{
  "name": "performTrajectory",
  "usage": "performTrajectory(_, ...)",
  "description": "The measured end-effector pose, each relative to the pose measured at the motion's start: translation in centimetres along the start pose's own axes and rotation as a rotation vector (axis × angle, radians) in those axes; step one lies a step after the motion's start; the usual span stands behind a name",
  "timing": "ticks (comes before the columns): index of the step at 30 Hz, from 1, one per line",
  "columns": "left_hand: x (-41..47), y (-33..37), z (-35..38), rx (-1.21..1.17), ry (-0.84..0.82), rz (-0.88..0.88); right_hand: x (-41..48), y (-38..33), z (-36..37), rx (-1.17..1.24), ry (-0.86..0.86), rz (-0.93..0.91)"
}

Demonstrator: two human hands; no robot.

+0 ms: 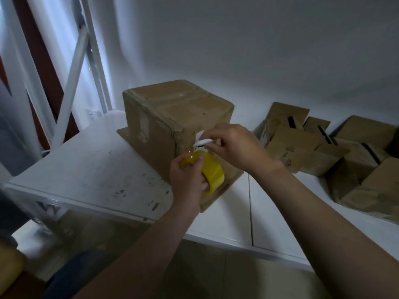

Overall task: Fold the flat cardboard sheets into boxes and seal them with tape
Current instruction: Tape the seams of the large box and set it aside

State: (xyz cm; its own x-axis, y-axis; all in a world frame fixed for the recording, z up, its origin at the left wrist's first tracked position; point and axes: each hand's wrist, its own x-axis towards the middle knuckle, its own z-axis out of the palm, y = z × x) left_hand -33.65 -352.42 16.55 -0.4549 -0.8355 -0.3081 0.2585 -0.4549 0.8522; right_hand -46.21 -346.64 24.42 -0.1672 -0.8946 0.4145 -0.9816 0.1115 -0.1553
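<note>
While left hand (190, 180) grips the yellow tape roll (212, 172) against the cardboard box (172, 117), right hand (235, 145) — 1 o'clock of the roll — pinches a white item (201, 141). Box stands mid-table (86, 165); box pile (323, 152) at 3 o'clock.

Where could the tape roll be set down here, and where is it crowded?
Free: the scuffed tabletop left of the box; also the white surface between the box and the pile of boxes. Crowded: the box's near corner, around the tape roll and white piece; the far right, under the pile.

A bare packing room: white wall (259, 50), scuffed white table (86, 165); cardboard boxes (323, 152) heaped alongside.
</note>
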Motion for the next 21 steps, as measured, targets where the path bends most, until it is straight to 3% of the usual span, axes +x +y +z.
performTrajectory(6, -0.4, 0.0, 0.1, 0.008, -0.043, 0.005, 1.2, -1.2, -0.1, -0.171, -0.070, -0.142)
performTrajectory(21, -0.5, 1.4, -0.5, -0.076, -0.122, -0.080, 2.1, -2.2, 0.3, -0.331, -0.080, -0.162)
